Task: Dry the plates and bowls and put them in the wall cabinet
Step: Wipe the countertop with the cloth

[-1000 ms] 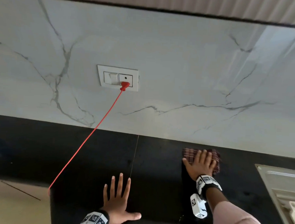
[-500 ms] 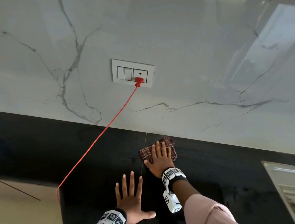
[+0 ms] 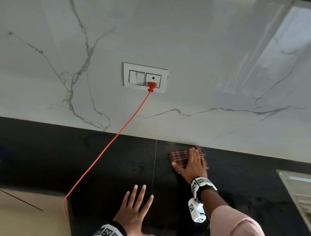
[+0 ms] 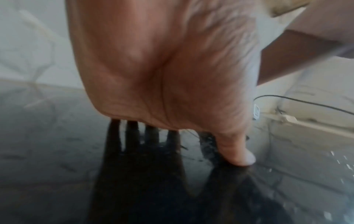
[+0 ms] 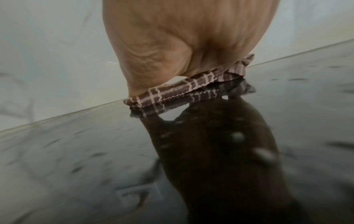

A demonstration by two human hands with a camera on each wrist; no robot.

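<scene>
A brown checked cloth (image 3: 179, 155) lies flat on the black countertop (image 3: 113, 166) close to the marble wall. My right hand (image 3: 193, 164) presses down on the cloth with straight fingers; the right wrist view shows the palm (image 5: 191, 45) on the folded cloth (image 5: 184, 89). My left hand (image 3: 134, 208) rests flat on the counter nearer to me, fingers spread; in the left wrist view its thumb (image 4: 235, 151) touches the glossy surface. No plates, bowls or cabinet are in view.
A red cord (image 3: 111, 142) runs from a plug in the wall socket (image 3: 145, 77) down over the counter's left front edge. A pale sink rim (image 3: 297, 192) sits at the right. The counter is wet and reflective.
My right hand has slid the cloth from the right to the left along the back of the counter, then partway right again. The left hand stays flat.
</scene>
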